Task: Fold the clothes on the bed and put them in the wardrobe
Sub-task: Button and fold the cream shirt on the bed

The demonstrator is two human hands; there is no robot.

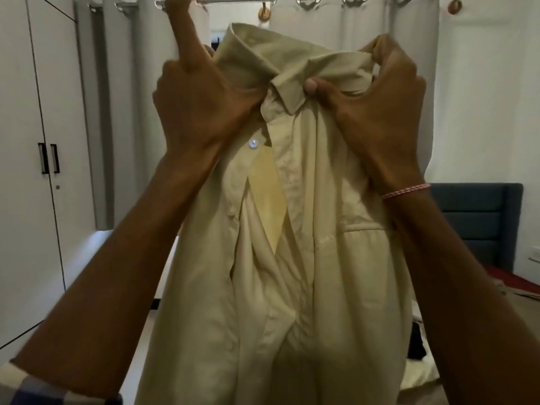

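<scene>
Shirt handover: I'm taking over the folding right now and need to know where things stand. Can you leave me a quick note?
Left hand: grips the cream shirt just left of its collar.
Right hand: pinches the shirt at the collar's right side, thumb in front.
Shirt: held up in the air, hanging full length, front partly open, unfolded.
Wardrobe: on the left, doors closed.
Done: nothing folded or stored shows in this view.
Left: fold this shirt and put it in the wardrobe; a dark garment lying low on the right is probably next.

Two hands, apparently one shirt
</scene>
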